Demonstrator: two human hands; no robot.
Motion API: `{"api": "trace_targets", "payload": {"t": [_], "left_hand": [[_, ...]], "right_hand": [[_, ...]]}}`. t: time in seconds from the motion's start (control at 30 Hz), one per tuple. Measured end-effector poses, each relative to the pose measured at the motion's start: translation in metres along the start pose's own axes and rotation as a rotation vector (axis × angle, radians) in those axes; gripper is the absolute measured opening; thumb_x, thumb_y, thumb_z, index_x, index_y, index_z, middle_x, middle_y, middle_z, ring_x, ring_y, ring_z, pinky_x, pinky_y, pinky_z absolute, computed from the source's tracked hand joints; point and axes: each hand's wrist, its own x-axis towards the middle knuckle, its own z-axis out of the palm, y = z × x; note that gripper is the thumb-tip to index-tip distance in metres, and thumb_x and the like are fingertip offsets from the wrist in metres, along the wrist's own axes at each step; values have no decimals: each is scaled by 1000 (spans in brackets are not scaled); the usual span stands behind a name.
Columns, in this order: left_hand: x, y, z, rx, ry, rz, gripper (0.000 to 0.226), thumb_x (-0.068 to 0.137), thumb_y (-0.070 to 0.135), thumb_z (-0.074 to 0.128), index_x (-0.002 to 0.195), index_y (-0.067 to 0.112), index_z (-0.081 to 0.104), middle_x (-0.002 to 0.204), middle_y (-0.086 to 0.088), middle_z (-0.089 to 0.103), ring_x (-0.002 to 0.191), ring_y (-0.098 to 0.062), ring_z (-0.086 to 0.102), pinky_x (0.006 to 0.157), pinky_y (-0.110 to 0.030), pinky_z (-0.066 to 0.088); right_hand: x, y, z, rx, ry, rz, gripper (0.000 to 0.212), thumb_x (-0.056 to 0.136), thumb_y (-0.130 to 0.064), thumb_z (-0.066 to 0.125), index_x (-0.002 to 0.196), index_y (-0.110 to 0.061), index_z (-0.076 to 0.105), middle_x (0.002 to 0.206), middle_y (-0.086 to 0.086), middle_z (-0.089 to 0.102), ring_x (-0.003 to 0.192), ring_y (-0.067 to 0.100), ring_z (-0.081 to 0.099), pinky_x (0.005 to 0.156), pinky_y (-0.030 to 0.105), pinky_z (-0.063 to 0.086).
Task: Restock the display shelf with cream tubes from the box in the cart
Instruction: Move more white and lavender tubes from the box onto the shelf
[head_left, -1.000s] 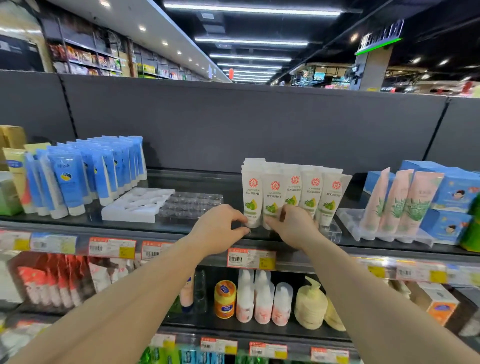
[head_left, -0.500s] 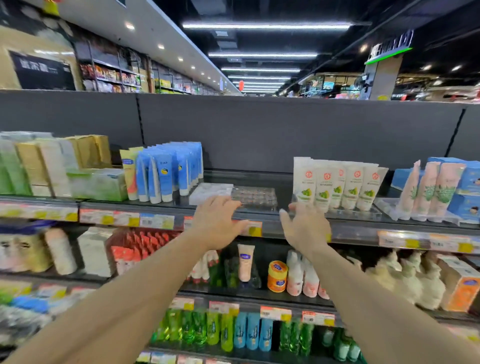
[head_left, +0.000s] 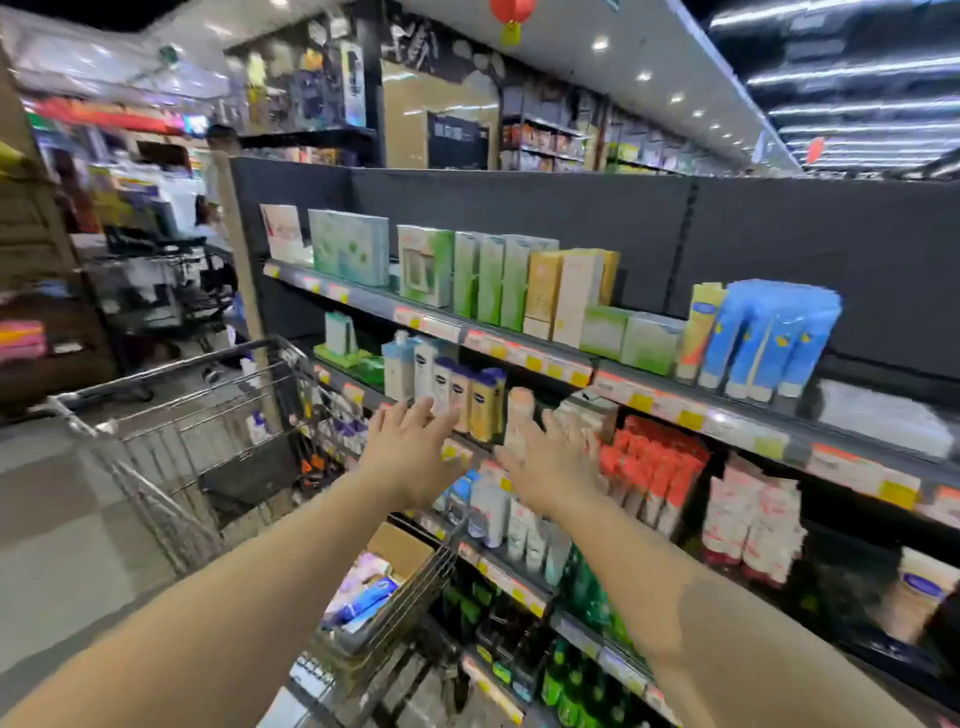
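My left hand (head_left: 410, 449) and my right hand (head_left: 553, 460) are both held out in the air in front of the display shelf (head_left: 524, 356), fingers spread, holding nothing. Below my left forearm stands the wire cart (head_left: 171, 410). A brown cardboard box (head_left: 397, 553) sits at the cart's near end, with blue and white tubes (head_left: 363, 597) lying in it. Blue cream tubes (head_left: 769, 338) stand on the top shelf at the right. The white cream tubes are out of view.
Boxed green and yellow goods (head_left: 498, 280) fill the top shelf's left part. Bottles (head_left: 467, 395) and red tubes (head_left: 649, 467) line the lower shelves. A second trolley (head_left: 156, 280) and a person (head_left: 208, 221) are far down the aisle at the left.
My view has swung left, away from the white tubes, and the cart has come into sight. Both hands have left the shelf edge and opened, moving leftwards.
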Motion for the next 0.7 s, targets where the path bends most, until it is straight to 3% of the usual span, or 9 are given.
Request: {"api": "trace_targets", "payload": {"t": [0.27,0.47,0.7], "left_hand": [[7,-134,26,28,-28,-260,68,90,65,40,150,37,22,162,-2,12,149,-28,6,119,-50,8],[68,-191,59,31,-40,-316,71,89,66,41,150,35,22,161,-3,15,148,-29,9,120,-49,10],[169,-236,100,18,-122,-321,72,89,66,41,151,33,21,161,-4,15,148,-29,9,119,-49,11]], "right_hand": [[70,-117,81,28,-69,-206,65,93,-62,37,150,-37,19,161,2,12,148,27,3,118,51,3],[153,-143,133,47,-112,-221,69,91,-61,43,150,-32,22,160,3,16,147,30,9,117,51,6],[258,-156,179,54,-199,-212,71,90,-62,45,151,-40,15,160,1,16,147,30,10,118,50,9]]}}
